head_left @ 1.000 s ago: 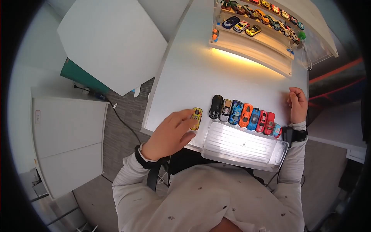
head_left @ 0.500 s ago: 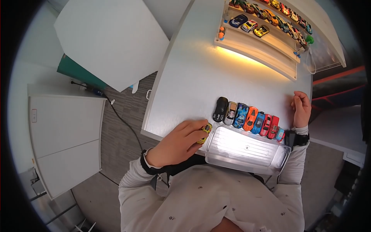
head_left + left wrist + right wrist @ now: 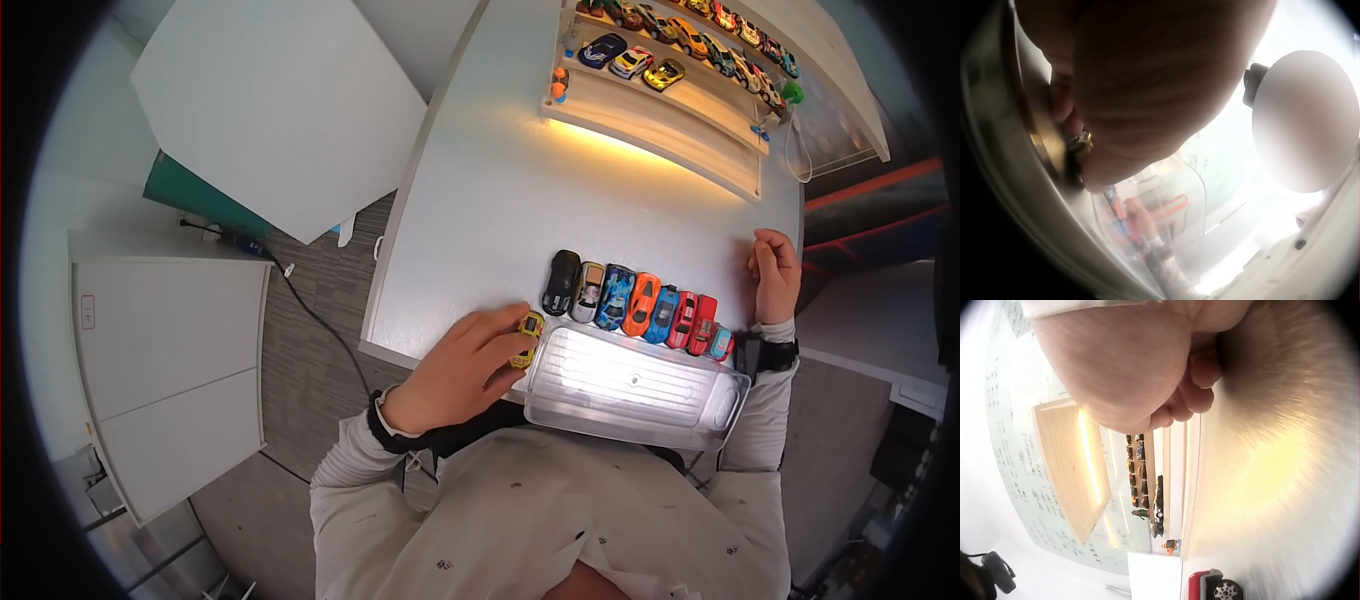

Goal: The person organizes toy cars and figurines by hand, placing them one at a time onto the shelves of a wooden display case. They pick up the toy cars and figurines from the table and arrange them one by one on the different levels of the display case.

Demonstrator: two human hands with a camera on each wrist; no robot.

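In the head view my left hand [image 3: 455,368] pinches a yellow toy car [image 3: 531,338] between thumb and fingers, at the left end of a clear plastic tray [image 3: 610,375]. The hand covers part of the car. Beyond the tray, several toy cars stand side by side, from a black one [image 3: 562,283] through an orange one [image 3: 641,304] to a small light-blue and red one [image 3: 721,344]. My right hand [image 3: 775,280] rests on the table right of this row, its fingers loosely curled around nothing. In the right wrist view a red toy car [image 3: 1196,585] shows low down.
A lit wooden shelf [image 3: 650,135] with more toy cars [image 3: 632,63] in rows stands at the table's far side. The white table [image 3: 470,200] ends at an edge left of my left hand. A white cabinet [image 3: 170,350] stands on the floor at the left.
My left hand and the yellow car have moved right and toward me, up to the tray's left end. The hand's hold on the car has closed. My right hand stays in place.
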